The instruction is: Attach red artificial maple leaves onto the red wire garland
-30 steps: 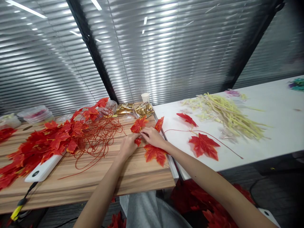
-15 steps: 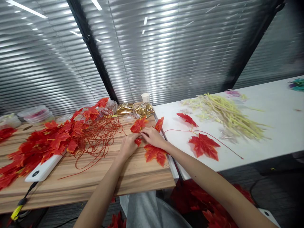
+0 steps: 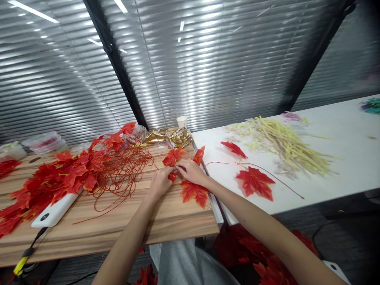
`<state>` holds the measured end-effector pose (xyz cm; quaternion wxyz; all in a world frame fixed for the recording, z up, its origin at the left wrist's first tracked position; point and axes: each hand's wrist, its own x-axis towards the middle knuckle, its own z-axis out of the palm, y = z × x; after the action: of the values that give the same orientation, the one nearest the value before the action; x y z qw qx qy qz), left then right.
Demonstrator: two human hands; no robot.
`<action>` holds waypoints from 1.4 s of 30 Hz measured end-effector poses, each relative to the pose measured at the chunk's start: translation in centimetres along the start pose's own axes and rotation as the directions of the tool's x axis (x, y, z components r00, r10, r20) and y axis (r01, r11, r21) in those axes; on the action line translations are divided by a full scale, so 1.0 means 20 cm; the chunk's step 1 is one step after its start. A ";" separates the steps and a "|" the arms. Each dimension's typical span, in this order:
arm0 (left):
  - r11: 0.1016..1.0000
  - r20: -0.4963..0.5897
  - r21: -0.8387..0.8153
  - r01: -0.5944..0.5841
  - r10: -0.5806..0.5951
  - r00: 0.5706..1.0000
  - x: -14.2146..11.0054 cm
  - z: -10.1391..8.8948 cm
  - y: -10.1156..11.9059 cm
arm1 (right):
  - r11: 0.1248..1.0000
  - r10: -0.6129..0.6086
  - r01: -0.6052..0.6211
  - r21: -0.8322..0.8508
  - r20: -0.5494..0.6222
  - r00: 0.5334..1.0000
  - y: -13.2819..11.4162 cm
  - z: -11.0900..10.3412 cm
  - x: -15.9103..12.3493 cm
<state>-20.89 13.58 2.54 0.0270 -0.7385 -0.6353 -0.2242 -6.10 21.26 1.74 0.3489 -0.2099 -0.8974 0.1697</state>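
Note:
My left hand (image 3: 162,180) and my right hand (image 3: 191,171) meet over the wooden table, fingertips pinched together at the base of a red artificial maple leaf (image 3: 173,156). A thin red cord (image 3: 255,164) runs out from my right hand across the white table, and its tangled length (image 3: 126,170) lies left of my left hand. The exact grip on leaf stem and cord is hidden by the fingers. More maple leaves lie along the cord: one (image 3: 194,192) below my right wrist, another (image 3: 199,155) behind it, and two on the white table, a flat one (image 3: 255,183) and a tilted one (image 3: 234,149).
A heap of red leaves (image 3: 71,174) covers a white power strip (image 3: 56,209) on the left. Gold foil packets (image 3: 179,137) and a paper cup (image 3: 182,122) stand at the back. Yellow fuzzy stems (image 3: 291,146) lie on the right. A seam divides the two tables.
Almost nothing differs. The leaf at my fingertips has shifted very slightly to the left; both hands stay pinched in the same place.

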 end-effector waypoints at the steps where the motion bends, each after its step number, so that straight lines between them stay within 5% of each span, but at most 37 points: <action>1: 1.000 0.002 0.003 0.000 0.000 1.000 0.00 0.00 0.00 | 1.000 -0.001 0.001 -0.002 -0.001 1.000 0.00 0.00 0.00; 42: 0.999 0.019 0.035 0.015 -0.016 1.000 0.00 -0.01 0.01 | 1.000 0.018 -0.018 0.007 0.008 1.000 0.01 0.01 0.00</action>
<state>-20.77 13.54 2.71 0.0320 -0.7350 -0.6452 -0.2059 -6.17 21.40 1.45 0.3447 -0.2160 -0.8962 0.1771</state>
